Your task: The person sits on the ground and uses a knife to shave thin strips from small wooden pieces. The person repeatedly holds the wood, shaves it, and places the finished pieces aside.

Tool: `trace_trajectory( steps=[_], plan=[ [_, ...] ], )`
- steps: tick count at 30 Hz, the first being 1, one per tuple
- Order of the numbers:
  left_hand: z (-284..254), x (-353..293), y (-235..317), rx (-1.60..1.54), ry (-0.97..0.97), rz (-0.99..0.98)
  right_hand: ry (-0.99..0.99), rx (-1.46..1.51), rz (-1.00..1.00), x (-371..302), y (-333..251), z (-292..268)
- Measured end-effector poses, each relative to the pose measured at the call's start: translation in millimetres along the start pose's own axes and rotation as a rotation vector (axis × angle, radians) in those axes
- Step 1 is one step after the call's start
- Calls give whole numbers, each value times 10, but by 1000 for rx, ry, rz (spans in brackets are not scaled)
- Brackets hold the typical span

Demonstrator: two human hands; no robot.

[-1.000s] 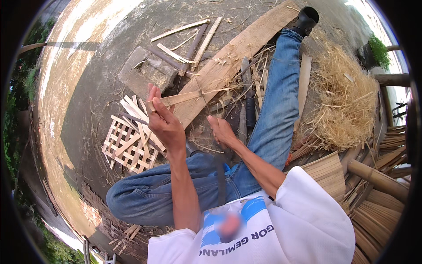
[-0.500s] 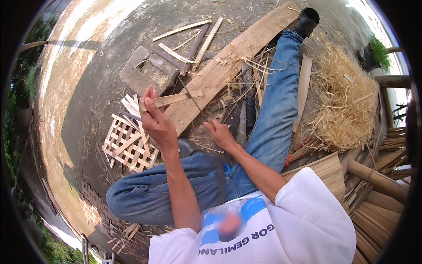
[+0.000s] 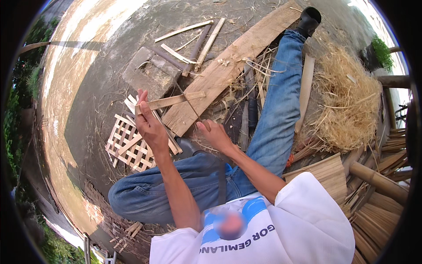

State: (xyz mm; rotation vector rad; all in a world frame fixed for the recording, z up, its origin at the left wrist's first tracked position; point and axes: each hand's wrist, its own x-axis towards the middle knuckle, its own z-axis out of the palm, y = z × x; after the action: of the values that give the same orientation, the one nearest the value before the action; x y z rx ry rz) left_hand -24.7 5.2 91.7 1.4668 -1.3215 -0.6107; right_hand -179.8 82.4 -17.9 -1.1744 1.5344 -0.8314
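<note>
My left hand (image 3: 151, 128) pinches one end of a flat, pale bamboo strip (image 3: 173, 101). The strip's other end lies across a long wooden plank (image 3: 246, 49), whose near end is close to my bent leg. My right hand (image 3: 216, 136) is closed round the handle of a knife. The narrow, dark knife blade (image 3: 189, 102) points up and left, crossing the strip over the plank. Whether its edge bites into the strip cannot be made out. Left of my left hand lies a woven bamboo lattice (image 3: 127, 143) with loose strips on it.
Beyond my left hand sits a concrete block (image 3: 151, 72). Several cut strips (image 3: 211, 43) lie farther off. A heap of shavings (image 3: 347, 99) is right of my outstretched leg (image 3: 277, 92). Bamboo poles (image 3: 379, 180) and split slats (image 3: 373, 222) fill the right side.
My left hand has shifted slightly left and lower, fingers still on the bamboo strip. My right hand and the knife have come slightly left, the blade sitting a little nearer to me across the strip.
</note>
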Motion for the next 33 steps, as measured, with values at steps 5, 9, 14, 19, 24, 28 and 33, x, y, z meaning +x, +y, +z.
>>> trace_trajectory(
  steps=[5,9,14,19,24,28,33],
  plan=[
    [43,27,13,69,42,-7,-76,-62,-44,-68,-90,31],
    [9,-1,-2,55,53,17,-49,59,227,129,458,-77],
    [39,-36,90,60,48,-7,-72,-93,61,-148,385,50],
    [61,-32,-32,37,64,9,-15,-136,113,106,646,-23],
    [99,-41,-13,-89,64,-43,-8,-79,193,-5,709,4],
    [53,-34,13,-284,121,-227,25,-9,249,99,942,-6],
    [-171,-79,-306,-727,434,-322,-37,688,423,87,472,-35]
  ],
)
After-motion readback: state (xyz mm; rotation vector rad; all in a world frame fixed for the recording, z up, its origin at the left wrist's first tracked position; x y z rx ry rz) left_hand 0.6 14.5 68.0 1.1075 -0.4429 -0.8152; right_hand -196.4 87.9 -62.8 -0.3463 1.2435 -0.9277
